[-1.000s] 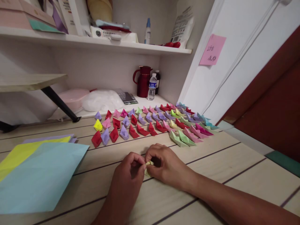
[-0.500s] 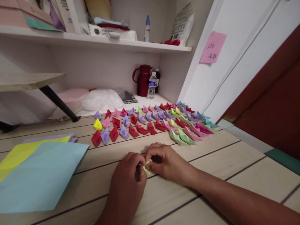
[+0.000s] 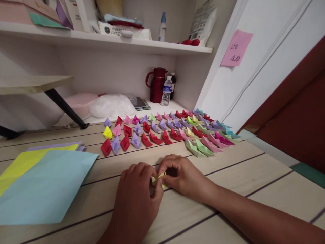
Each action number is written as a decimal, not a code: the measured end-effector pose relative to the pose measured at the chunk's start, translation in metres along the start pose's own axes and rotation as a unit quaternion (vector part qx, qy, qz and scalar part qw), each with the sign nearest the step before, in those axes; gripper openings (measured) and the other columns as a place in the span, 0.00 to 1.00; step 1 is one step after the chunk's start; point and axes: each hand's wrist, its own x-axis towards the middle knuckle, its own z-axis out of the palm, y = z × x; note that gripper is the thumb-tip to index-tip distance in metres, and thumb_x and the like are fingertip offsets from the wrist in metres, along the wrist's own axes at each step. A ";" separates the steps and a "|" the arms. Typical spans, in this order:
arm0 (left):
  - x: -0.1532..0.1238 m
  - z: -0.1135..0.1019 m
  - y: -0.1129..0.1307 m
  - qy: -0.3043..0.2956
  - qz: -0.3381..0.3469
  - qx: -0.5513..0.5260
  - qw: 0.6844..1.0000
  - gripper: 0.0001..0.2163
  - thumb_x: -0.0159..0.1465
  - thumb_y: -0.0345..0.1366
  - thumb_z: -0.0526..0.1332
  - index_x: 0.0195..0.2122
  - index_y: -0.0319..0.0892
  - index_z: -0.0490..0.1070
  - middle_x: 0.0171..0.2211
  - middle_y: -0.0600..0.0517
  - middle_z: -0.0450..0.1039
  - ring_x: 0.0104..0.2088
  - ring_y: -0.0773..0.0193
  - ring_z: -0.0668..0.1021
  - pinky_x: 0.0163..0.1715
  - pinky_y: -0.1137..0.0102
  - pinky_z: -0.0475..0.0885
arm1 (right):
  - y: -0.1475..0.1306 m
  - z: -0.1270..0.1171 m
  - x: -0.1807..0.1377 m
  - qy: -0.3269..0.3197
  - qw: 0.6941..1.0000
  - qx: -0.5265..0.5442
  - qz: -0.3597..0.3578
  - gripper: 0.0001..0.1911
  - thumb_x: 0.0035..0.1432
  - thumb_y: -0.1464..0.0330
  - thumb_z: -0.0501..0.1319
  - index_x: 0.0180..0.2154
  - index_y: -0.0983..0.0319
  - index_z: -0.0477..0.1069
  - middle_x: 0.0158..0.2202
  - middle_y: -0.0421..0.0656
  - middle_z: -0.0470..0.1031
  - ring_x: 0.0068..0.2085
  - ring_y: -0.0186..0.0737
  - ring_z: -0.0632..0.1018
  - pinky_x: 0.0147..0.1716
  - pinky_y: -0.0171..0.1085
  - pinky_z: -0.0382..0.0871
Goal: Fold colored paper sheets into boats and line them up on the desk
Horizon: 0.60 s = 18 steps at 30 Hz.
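A small folded piece of pale yellow paper (image 3: 159, 178) is pinched between both hands, just above the wooden tabletop (image 3: 228, 169). My left hand (image 3: 138, 195) has its thumb and fingers closed on the paper's left side. From the right, my right hand (image 3: 181, 174) grips the other side between thumb and fingertips. Fingers cover much of the paper, so its full shape is hidden. Beyond the hands stand rows of folded paper boats, among them a red one (image 3: 125, 143), a purple one (image 3: 136, 141) and a light green one (image 3: 204, 148).
Sheets of light blue paper (image 3: 50, 186) and yellow paper (image 3: 19, 167) lie at the left. Behind the boats are a red jug (image 3: 157, 86), a water bottle (image 3: 166, 91) and a white plastic bag (image 3: 111, 105). A black-legged stand (image 3: 67, 108) rises at the back left.
My left hand has turned and its thumb has shifted right along the yellow paper. My right hand keeps its pinch. The whole view has shifted slightly.
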 end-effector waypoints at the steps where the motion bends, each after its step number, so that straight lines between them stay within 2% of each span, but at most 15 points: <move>1: 0.000 0.001 -0.001 0.000 0.002 -0.008 1.000 0.04 0.61 0.34 0.55 0.33 0.45 0.69 0.35 0.50 0.73 0.39 0.54 0.74 0.41 0.57 0.63 | -0.001 0.001 0.000 0.005 1.000 -0.014 -0.008 0.10 0.48 0.82 0.66 0.28 0.61 0.76 0.30 0.39 0.78 0.35 0.38 0.76 0.37 0.36 0.67; 6: -0.001 0.005 -0.006 -0.003 -0.005 -0.030 1.000 0.06 0.62 0.39 0.57 0.31 0.45 0.69 0.35 0.50 0.74 0.39 0.55 0.74 0.41 0.57 0.63 | 0.000 0.001 0.000 -0.001 1.000 -0.023 -0.007 0.10 0.49 0.81 0.67 0.29 0.61 0.77 0.29 0.39 0.78 0.34 0.37 0.76 0.38 0.36 0.67; 10: 0.001 0.010 -0.011 0.007 -0.009 -0.036 0.999 0.04 0.61 0.36 0.59 0.29 0.45 0.70 0.37 0.51 0.75 0.41 0.55 0.74 0.42 0.57 0.65 | 0.004 -0.006 0.001 -0.060 0.998 0.015 0.000 0.09 0.51 0.78 0.68 0.34 0.60 0.77 0.35 0.41 0.78 0.38 0.39 0.76 0.41 0.36 0.69; 14: 0.001 0.014 -0.017 0.018 -0.004 -0.030 0.999 0.04 0.61 0.34 0.59 0.31 0.47 0.73 0.39 0.52 0.76 0.42 0.56 0.76 0.43 0.57 0.66 | 0.004 -0.017 0.001 -0.125 0.990 0.057 0.019 0.20 0.45 0.74 0.73 0.42 0.58 0.76 0.43 0.41 0.75 0.45 0.42 0.75 0.44 0.37 0.69; 18: 0.001 0.017 -0.022 0.038 0.006 -0.039 0.999 0.04 0.61 0.37 0.60 0.32 0.49 0.75 0.40 0.53 0.76 0.42 0.57 0.77 0.43 0.57 0.68 | 0.005 -0.023 0.001 -0.141 0.980 0.125 0.071 0.22 0.49 0.74 0.70 0.46 0.57 0.73 0.45 0.40 0.73 0.42 0.38 0.75 0.39 0.35 0.69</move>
